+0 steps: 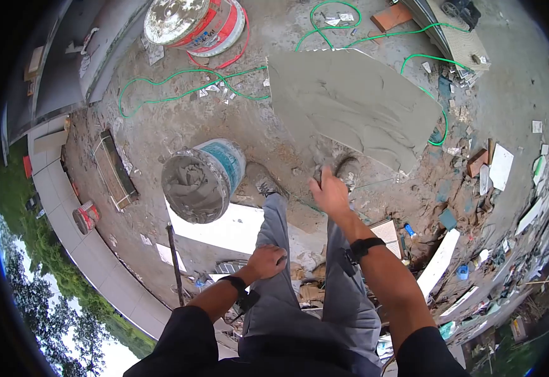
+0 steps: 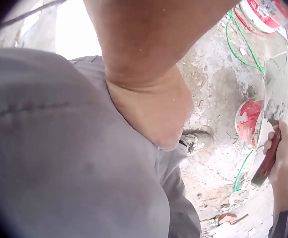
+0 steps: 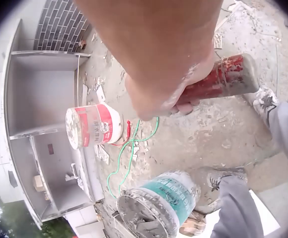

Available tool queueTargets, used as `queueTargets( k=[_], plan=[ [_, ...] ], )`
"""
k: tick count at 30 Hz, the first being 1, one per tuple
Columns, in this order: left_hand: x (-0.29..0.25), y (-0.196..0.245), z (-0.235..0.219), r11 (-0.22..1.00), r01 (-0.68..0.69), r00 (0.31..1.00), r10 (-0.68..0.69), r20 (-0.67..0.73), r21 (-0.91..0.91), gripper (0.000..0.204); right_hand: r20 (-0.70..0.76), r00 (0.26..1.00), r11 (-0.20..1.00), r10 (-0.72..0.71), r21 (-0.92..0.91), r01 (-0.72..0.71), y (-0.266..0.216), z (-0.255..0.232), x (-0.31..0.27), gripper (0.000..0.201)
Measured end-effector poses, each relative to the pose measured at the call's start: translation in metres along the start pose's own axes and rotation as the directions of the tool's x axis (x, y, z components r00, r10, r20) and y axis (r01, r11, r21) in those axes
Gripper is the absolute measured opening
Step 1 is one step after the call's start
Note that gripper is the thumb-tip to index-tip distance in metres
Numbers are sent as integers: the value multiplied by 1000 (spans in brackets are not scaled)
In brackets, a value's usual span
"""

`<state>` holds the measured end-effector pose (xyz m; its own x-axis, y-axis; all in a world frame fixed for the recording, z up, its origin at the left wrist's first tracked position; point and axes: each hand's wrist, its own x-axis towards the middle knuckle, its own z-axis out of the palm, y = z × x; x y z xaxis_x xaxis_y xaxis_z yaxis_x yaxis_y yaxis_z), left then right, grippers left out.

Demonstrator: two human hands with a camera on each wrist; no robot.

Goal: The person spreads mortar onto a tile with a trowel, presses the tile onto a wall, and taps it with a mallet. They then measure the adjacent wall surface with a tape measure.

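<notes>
My right hand (image 1: 332,195) grips a trowel's worn red handle (image 3: 221,79), near the lower edge of a large board (image 1: 356,103) spread with grey mortar. In the left wrist view the same hand (image 2: 283,151) stands in front of the board (image 2: 278,74), the handle (image 2: 267,161) slanting down; the trowel's blade is hard to make out. My left hand (image 1: 267,261) rests on the left knee with bent fingers and no visible object. Left of the legs stands a teal-and-white bucket (image 1: 224,164) of grey mortar.
A red-and-white bucket (image 1: 208,31) stands at the upper left, with a green hose (image 1: 161,75) looping over the floor. A red bucket (image 2: 247,121) shows beside the board. A white sheet (image 1: 227,229) lies near the left foot; rubble and broken pieces (image 1: 500,166) cover the right side.
</notes>
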<state>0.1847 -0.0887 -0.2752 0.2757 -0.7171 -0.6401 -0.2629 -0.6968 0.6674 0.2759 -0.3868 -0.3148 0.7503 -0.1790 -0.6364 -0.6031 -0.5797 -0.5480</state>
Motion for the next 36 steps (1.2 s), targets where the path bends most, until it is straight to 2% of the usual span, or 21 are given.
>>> queueTargets(
  k=[4, 7, 10, 12, 13, 15, 18, 20, 21, 22, 23, 24, 26, 27, 28, 29, 30, 31, 32, 34, 36],
  plan=[
    [-8, -15, -7, 999, -48, 998, 47, -29, -18, 19, -139, 990, 998, 23, 67, -14, -63, 54, 56, 42],
    [-11, -21, -23, 998, -11, 999, 9, -35, -64, 18, -194, 980, 998, 48, -20, -52, -68, 59, 79, 41],
    [-16, -28, -44, 997, -41, 997, 36, -68, -68, 17, -239, 968, 987, 71, -121, -103, -39, 31, 81, 39],
    [-16, -33, -50, 999, -21, 999, 19, -47, -33, 16, -162, 983, 963, 84, -240, -122, -9, -5, 75, 37],
    [-17, -34, -52, 998, -51, 998, 49, -45, -37, 16, -183, 978, 957, 98, -252, -143, 5, -21, 71, 37],
    [-20, -38, -58, 1000, 22, 999, -23, -45, -20, 15, -233, 963, 926, 132, -318, -204, 34, -46, 60, 37],
    [-25, -46, -62, 999, 10, 998, -13, -67, -37, 15, -325, 923, 917, 206, -265, -298, 80, -68, 38, 36],
    [-25, -51, -64, 999, -21, 995, 16, -100, -48, 15, -410, 893, 928, 186, -225, -296, 121, -66, 28, 36],
    [-28, -52, -64, 998, -40, 991, 32, -129, -55, 14, -482, 860, 942, 168, -179, -284, 126, -66, 21, 36],
    [-31, -54, -64, 997, -45, 992, 37, -123, -61, 14, -482, 859, 939, 174, -183, -293, 130, -64, 12, 36],
    [-32, -54, -65, 997, -32, 994, 23, -106, -75, 14, -301, 852, 878, 428, 363, -313, 122, -70, 1, 35],
    [-29, -53, -67, 996, -22, 995, 13, -94, -88, 13, -19, 844, 530, 537, 786, -319, 114, -80, -9, 34],
    [-26, -52, -66, 996, -31, 995, 22, -102, -86, 13, 76, 849, 377, 523, 873, -311, 84, -89, -37, 35],
    [-25, -51, -66, 997, -28, 995, 20, -102, -76, 13, 16, 857, 559, 514, 752, -350, 94, -83, -45, 38],
    [-24, -51, -67, 997, -28, 995, 20, -101, -75, 13, 17, 857, 558, 515, 753, -350, 105, -77, -49, 38],
    [-24, -49, -68, 997, -18, 997, 12, -78, -75, 13, -275, 828, 808, 489, 501, -311, 106, -75, -49, 39],
    [-22, -48, -68, 997, -8, 998, 4, -55, -74, 14, -527, 775, 937, 347, 169, -305, 109, -75, -47, 41],
    [-19, -47, -68, 997, -8, 999, 4, -53, -72, 14, -548, 720, 895, 426, 143, -421, 117, -81, -41, 44],
    [-17, -47, -67, 997, -15, 999, 12, -43, -80, 14, -547, 718, 894, 430, 147, -424, 129, -86, -28, 44],
    [-17, -49, -67, 996, -18, 1000, 16, -26, -89, 14, -667, 590, 855, 456, 143, -498, 159, -94, 1, 43],
    [-19, -51, -67, 993, -60, 997, 54, -55, -101, 14, -636, 623, 856, 455, 119, -503, 163, -95, 31, 43]
  ],
)
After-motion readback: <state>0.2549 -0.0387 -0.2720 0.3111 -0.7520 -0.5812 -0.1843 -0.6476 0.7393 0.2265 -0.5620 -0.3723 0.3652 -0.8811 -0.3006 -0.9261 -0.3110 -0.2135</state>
